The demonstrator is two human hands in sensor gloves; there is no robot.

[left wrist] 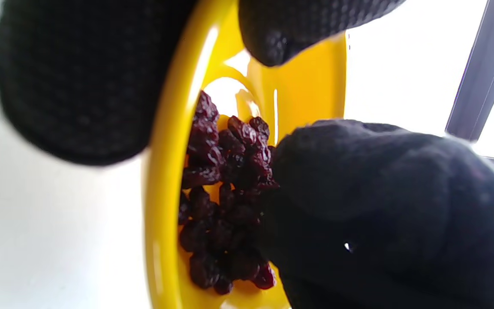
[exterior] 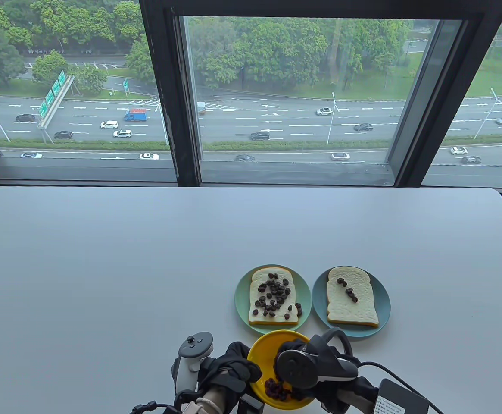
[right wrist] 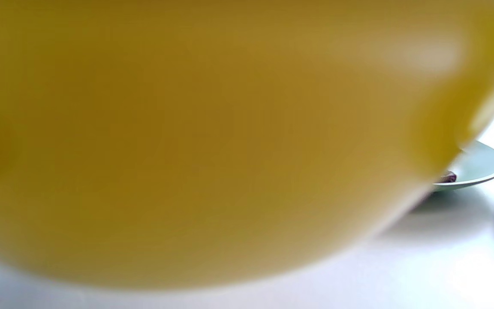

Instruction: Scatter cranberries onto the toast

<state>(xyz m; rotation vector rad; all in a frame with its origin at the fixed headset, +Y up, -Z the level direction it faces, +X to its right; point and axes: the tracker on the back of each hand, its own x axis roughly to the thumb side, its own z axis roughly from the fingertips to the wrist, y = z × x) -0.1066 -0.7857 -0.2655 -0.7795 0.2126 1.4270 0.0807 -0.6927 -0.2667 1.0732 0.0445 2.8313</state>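
Observation:
A yellow bowl (exterior: 272,336) of dark cranberries (exterior: 276,388) stands at the table's near edge. My left hand (exterior: 251,371) grips its left rim; in the left wrist view (left wrist: 195,43) the rim (left wrist: 161,171) sits between my fingers. My right hand (exterior: 298,366) reaches into the bowl and touches the cranberries (left wrist: 225,193); its fingertips (left wrist: 358,201) are buried, so their pose is hidden. Behind the bowl, one toast (exterior: 259,317) carries many cranberries. A second toast (exterior: 358,302) to its right has a few. The right wrist view is filled by the bowl's wall (right wrist: 187,150).
The left toast lies on a green plate (exterior: 241,297), also in the right wrist view (right wrist: 474,167). The right toast lies on a blue plate (exterior: 384,302). A black box with a cable (exterior: 399,399) lies at the bottom right. The white table (exterior: 104,280) ends at a window.

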